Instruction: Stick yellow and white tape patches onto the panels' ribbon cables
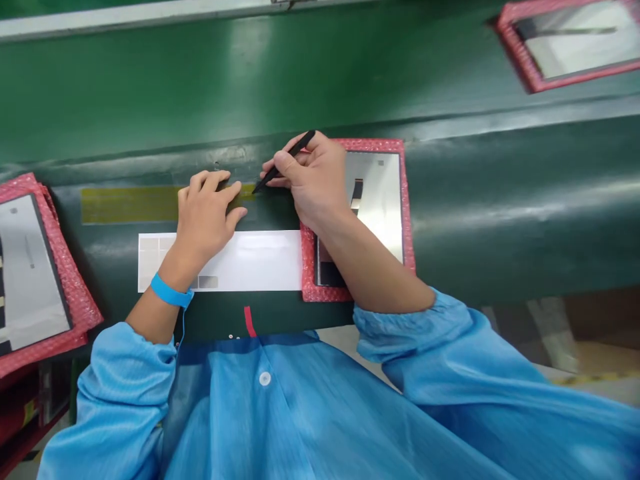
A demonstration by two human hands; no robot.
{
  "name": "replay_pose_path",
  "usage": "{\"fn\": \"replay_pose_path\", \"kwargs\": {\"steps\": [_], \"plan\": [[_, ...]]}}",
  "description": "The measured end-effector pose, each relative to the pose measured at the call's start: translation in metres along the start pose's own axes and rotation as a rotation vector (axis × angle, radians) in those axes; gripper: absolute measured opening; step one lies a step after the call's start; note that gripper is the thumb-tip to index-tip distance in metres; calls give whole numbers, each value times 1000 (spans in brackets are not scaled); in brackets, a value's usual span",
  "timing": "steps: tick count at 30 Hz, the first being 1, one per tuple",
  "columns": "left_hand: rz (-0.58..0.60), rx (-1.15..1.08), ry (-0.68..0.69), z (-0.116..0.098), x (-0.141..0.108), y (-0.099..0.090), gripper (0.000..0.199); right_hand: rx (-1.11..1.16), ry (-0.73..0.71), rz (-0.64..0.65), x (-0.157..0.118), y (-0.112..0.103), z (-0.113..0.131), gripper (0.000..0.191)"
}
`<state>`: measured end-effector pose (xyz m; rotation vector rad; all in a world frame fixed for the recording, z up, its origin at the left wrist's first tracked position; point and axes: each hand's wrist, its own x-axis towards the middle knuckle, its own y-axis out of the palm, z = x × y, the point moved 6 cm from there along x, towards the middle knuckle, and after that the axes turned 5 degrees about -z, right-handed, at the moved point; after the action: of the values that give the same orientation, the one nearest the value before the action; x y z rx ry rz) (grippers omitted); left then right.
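My right hand grips a slim black pen-like tool, its tip down at the right end of a yellow translucent strip on the green bench. My left hand lies over that strip with fingers spread, holding nothing I can see. Below the strip is a white sheet with small grey and beige rectangles at its left. Under my right forearm lies a flat panel, silvery with a dark ribbon piece, on pink bubble wrap. My forearm hides part of it.
On the left, another silvery panel rests on stacked pink bubble wrap. A third panel in pink wrap sits at the upper right. A red tape mark is at the bench's near edge. A blue wrist strap has a thin cord.
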<state>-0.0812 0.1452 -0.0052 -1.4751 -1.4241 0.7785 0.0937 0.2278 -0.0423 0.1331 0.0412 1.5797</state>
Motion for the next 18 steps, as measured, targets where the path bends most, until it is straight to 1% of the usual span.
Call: {"fn": "replay_pose_path", "kwargs": {"steps": [6,11,18], "plan": [[9,-24,2,0,0,-1,35,-28,-26,-9,-3,-3,3,36],[22,-22,-3,-1,-1,-1,36,-46,14,-3,-3,-4,4,31],[25,-7,-7,-2,-1,0,36,-23,80,7,0,-1,3,44]]}}
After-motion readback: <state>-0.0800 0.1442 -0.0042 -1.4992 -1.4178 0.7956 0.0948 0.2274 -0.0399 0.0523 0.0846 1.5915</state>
